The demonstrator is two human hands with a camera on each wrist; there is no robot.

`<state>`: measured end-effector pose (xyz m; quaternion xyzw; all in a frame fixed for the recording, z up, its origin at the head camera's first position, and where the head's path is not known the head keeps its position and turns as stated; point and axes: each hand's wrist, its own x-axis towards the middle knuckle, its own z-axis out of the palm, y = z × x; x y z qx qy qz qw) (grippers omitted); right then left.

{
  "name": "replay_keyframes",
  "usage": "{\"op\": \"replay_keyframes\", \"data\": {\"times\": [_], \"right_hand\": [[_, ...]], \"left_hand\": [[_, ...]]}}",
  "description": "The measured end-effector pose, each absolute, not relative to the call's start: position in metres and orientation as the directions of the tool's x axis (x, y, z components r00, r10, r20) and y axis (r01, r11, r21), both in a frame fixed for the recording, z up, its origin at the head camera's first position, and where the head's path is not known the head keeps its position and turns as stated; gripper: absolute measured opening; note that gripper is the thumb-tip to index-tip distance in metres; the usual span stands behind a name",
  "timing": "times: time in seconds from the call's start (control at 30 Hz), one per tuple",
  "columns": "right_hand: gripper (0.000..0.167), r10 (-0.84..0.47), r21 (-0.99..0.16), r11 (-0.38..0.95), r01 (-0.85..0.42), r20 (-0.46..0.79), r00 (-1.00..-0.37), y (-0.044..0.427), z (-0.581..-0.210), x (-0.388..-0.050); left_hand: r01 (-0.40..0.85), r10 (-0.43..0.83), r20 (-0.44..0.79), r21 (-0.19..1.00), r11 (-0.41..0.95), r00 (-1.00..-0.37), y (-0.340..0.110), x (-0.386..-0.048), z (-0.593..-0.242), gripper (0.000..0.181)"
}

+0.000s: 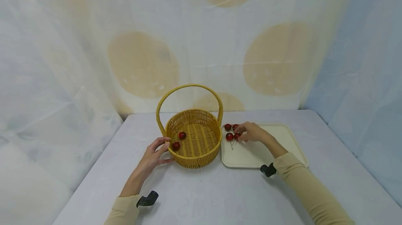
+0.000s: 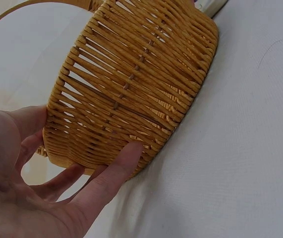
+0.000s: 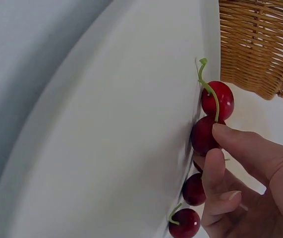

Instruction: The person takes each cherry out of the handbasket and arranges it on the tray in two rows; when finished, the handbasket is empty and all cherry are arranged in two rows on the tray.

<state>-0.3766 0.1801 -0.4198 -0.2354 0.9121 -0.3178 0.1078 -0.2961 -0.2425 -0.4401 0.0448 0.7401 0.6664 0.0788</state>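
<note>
A yellow-brown wicker basket (image 1: 194, 162) with a tall arched handle stands on the table, two red cherries (image 1: 182, 135) lying inside on its left. My left hand (image 1: 154, 155) grips its left rim, and in the left wrist view the fingers (image 2: 129, 156) spread against the woven outer wall. To the right is a cream tray (image 1: 267, 155) with several cherries (image 3: 185, 223) along its left side, some with green stems. My right hand (image 1: 252, 132) reaches over the tray, thumb and fingers pinching one dark red cherry (image 3: 204, 136); the fingers partly hide another behind.
The tray's left edge lies close against the basket's right side. A white table (image 1: 201, 197) carries both, with a pale curtain (image 1: 204, 43) with tan circles behind it. Black wrist devices (image 1: 147, 198) sit at both sleeves.
</note>
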Motion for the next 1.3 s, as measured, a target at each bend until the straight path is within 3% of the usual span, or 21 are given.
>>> {"op": "replay_keyframes", "data": {"times": [0.8, 1.3], "right_hand": [[0.033, -0.576, -0.661, 0.606, -0.443, 0.020, -0.817, 0.1810, -0.4208, -0.3730], [0.032, -0.567, -0.674, 0.595, -0.439, 0.036, -0.823, 0.1843, -0.4161, -0.3729]], "left_hand": [[-0.039, 0.162, -0.058, 0.992, 0.118, -0.985, -0.2445, -0.2979, -0.4428, 0.052], [-0.041, 0.163, -0.060, 0.992, 0.123, -0.985, -0.2446, -0.2986, -0.4431, 0.053]]}}
